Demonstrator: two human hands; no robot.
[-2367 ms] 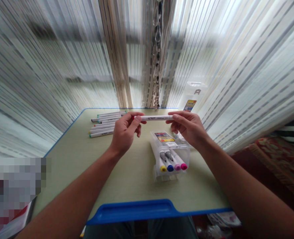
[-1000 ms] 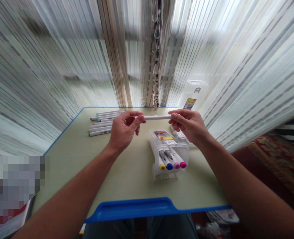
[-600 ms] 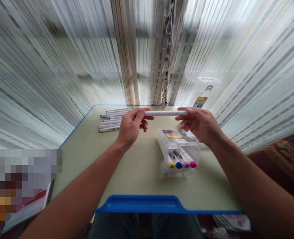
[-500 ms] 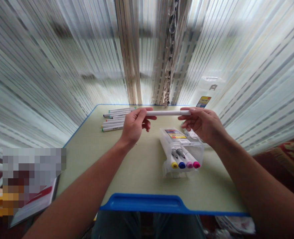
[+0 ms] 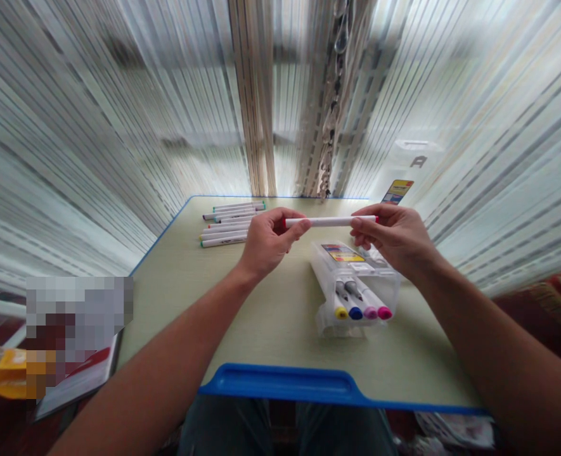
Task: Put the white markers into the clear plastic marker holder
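Observation:
Between my two hands a white marker pen (image 5: 330,221) with red or pink ends is held level above the table. My left hand (image 5: 271,244) pinches its left end between thumb and fingers. The other end is in the closed fingers of my right hand (image 5: 399,234). Below the marker lies a clear plastic case (image 5: 325,278) with a yellow label, its near end showing several markers with yellow, blue, mauve and pink ends. Left of my left hand, several white markers (image 5: 227,231) lie side by side, partly hidden by the hand.
The pale green table (image 5: 180,304) has a blue rim and a blue recessed tray (image 5: 284,382) at its front edge. A clear plastic lid or sleeve (image 5: 413,158) stands at the back right. String curtains (image 5: 166,76) hang behind. A blurred-out flat item (image 5: 87,354) is at left.
The marker has turned in my fingers, and its red or pink ends now show. My hands have come slightly closer together along it. The whole view has shifted a little.

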